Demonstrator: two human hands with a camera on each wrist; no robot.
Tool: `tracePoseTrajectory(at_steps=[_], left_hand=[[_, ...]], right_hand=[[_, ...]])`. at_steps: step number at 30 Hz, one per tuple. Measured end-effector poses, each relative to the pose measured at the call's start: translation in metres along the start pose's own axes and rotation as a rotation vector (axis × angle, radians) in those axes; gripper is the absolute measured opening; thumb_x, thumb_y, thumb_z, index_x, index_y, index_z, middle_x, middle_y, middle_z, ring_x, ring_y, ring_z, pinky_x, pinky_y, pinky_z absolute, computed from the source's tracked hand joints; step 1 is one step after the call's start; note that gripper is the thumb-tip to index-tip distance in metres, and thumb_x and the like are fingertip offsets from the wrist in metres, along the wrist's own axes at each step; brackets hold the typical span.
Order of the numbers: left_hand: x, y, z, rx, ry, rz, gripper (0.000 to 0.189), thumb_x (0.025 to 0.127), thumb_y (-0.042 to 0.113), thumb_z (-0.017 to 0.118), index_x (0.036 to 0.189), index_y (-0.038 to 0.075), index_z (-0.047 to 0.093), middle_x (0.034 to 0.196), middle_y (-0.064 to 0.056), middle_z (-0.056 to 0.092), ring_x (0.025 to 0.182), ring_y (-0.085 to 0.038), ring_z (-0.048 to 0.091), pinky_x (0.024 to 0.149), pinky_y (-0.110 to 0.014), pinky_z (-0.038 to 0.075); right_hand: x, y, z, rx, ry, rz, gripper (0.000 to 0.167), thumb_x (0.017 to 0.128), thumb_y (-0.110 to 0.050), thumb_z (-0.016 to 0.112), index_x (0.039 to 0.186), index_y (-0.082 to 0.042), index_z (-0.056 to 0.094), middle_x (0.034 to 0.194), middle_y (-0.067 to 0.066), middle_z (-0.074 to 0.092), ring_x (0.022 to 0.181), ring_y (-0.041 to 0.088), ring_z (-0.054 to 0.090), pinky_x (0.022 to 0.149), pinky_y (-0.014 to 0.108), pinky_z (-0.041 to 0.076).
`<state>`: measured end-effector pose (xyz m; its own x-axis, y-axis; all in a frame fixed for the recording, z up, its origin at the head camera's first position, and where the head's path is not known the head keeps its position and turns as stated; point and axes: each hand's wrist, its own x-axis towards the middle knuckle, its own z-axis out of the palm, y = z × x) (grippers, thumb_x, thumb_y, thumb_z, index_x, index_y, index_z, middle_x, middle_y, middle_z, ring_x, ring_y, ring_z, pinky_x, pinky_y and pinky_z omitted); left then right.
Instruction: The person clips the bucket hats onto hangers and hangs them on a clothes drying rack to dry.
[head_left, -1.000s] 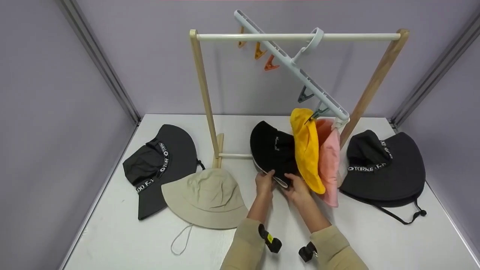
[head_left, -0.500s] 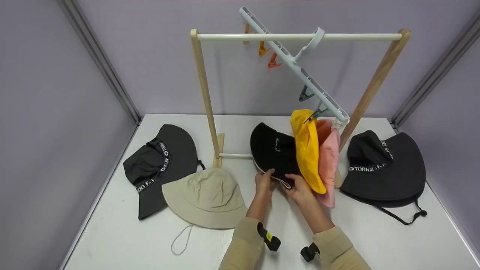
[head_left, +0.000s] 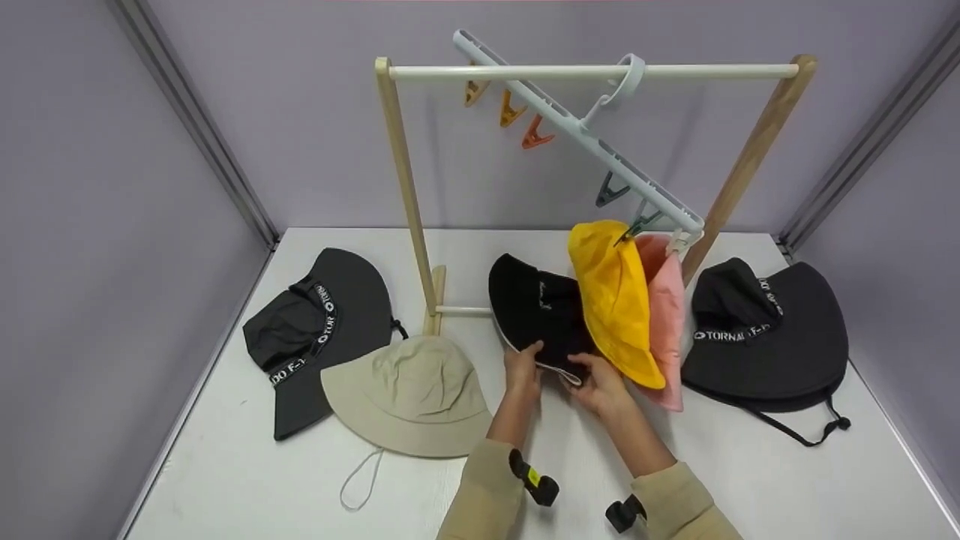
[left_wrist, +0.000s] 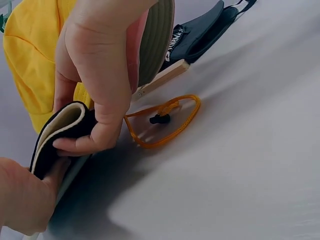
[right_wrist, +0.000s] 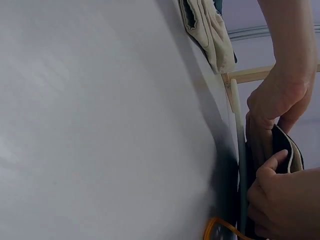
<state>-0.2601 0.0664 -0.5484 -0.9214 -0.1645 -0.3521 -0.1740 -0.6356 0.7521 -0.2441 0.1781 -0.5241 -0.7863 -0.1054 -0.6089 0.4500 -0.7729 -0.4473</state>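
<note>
Both hands hold a black bucket hat [head_left: 534,311] with white lettering and a pale lining, by its near brim edge. My left hand [head_left: 522,369] pinches the brim on the left, thumb on top. On the right, my right hand [head_left: 602,387] pinches the same edge, close beside a hanging yellow bucket hat [head_left: 616,307]. In the left wrist view the brim is folded over between the hands, its pale lining [left_wrist: 62,120] showing. Behind the yellow hat hangs a pink bucket hat [head_left: 666,330]. The yellow hat hides the black hat's right side.
A white clip hanger [head_left: 577,127] hangs slanted from the wooden rack's bar [head_left: 487,73], bearing several coloured clips. Left lie a beige hat [head_left: 420,397] and a black hat [head_left: 352,292]; right, another black hat [head_left: 787,360]. An orange cord [left_wrist: 196,117] dangles low near the right hand.
The hanger has swung, its far end dropping leftward, and the yellow hat has turned to show more of its side. The black bucket hat and both hands have shifted slightly left and nearer.
</note>
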Motion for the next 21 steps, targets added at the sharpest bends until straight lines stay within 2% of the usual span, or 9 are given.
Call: tracePoseTrajectory(at_steps=[2,4,8,9,11,13,15,18,21], left_hand=[[-0.002,0.000,-0.004,0.017,-0.001,0.004,0.062,0.087,-0.005,0.050,0.140,-0.007,0.018,0.138,-0.028,0.031,0.123,-0.038,0.035,0.098,-0.046,0.032],[-0.005,0.001,-0.008,0.033,0.002,-0.006,0.066,0.088,-0.004,0.050,0.142,-0.005,0.013,0.142,-0.027,0.023,0.127,-0.038,0.028,0.100,-0.050,0.027],[-0.011,0.004,-0.016,0.058,-0.002,0.005,0.072,0.089,-0.003,0.049,0.144,-0.003,0.003,0.146,-0.026,0.013,0.131,-0.039,0.019,0.101,-0.053,0.021],[-0.012,0.004,-0.017,0.063,0.000,0.010,0.073,0.089,-0.003,0.049,0.144,-0.003,0.002,0.146,-0.026,0.011,0.131,-0.039,0.018,0.101,-0.053,0.021],[-0.014,0.006,-0.020,0.064,-0.003,0.023,0.073,0.089,-0.005,0.049,0.144,-0.004,0.001,0.145,-0.027,0.012,0.130,-0.040,0.020,0.101,-0.051,0.022],[-0.015,0.006,-0.022,0.068,0.000,0.031,0.072,0.089,-0.005,0.049,0.144,-0.004,0.002,0.145,-0.027,0.014,0.130,-0.040,0.022,0.101,-0.050,0.023],[-0.016,0.007,-0.024,0.075,0.000,0.037,0.070,0.089,-0.006,0.049,0.143,-0.006,0.005,0.143,-0.028,0.018,0.128,-0.040,0.026,0.101,-0.048,0.026],[-0.017,0.009,-0.026,0.057,0.019,0.023,0.067,0.088,-0.003,0.052,0.142,-0.005,0.014,0.139,-0.027,0.028,0.124,-0.038,0.033,0.100,-0.046,0.028],[-0.016,0.010,-0.027,-0.015,0.034,-0.014,0.063,0.086,0.001,0.055,0.140,-0.004,0.023,0.134,-0.024,0.038,0.120,-0.033,0.041,0.098,-0.041,0.032]], right_hand=[[-0.001,-0.002,0.001,-0.018,-0.002,0.019,0.049,0.091,-0.001,0.048,0.136,-0.002,0.028,0.131,0.009,0.038,0.117,0.020,0.041,0.091,0.033,0.041],[-0.002,-0.003,0.001,-0.037,0.011,0.027,0.037,0.091,-0.002,0.049,0.126,-0.002,0.038,0.124,0.008,0.044,0.113,0.019,0.044,0.091,0.032,0.040],[-0.003,-0.004,0.001,-0.090,0.052,0.030,0.003,0.089,-0.003,0.053,0.091,-0.004,0.052,0.102,0.004,0.051,0.093,0.016,0.048,0.082,0.025,0.043],[-0.003,-0.004,0.001,-0.097,0.053,0.032,0.004,0.089,-0.003,0.053,0.086,-0.006,0.052,0.098,0.003,0.051,0.089,0.016,0.047,0.079,0.025,0.042],[-0.003,-0.003,0.001,-0.108,0.044,0.040,0.006,0.090,-0.004,0.053,0.085,-0.006,0.052,0.096,0.003,0.050,0.088,0.016,0.047,0.076,0.026,0.042],[-0.003,-0.002,0.002,-0.119,0.033,0.043,0.001,0.090,-0.005,0.052,0.091,-0.005,0.051,0.100,0.005,0.051,0.091,0.018,0.049,0.077,0.027,0.043],[-0.003,-0.001,0.002,-0.125,0.026,0.044,0.008,0.091,-0.005,0.051,0.099,-0.004,0.048,0.105,0.006,0.050,0.095,0.019,0.049,0.080,0.030,0.044],[-0.002,0.002,0.003,-0.147,0.029,0.031,0.014,0.091,-0.005,0.051,0.104,-0.003,0.045,0.109,0.008,0.047,0.096,0.021,0.049,0.081,0.032,0.043],[-0.002,0.006,0.005,-0.169,0.036,0.017,0.014,0.090,-0.004,0.051,0.103,-0.003,0.045,0.108,0.009,0.047,0.096,0.022,0.048,0.080,0.032,0.041]])
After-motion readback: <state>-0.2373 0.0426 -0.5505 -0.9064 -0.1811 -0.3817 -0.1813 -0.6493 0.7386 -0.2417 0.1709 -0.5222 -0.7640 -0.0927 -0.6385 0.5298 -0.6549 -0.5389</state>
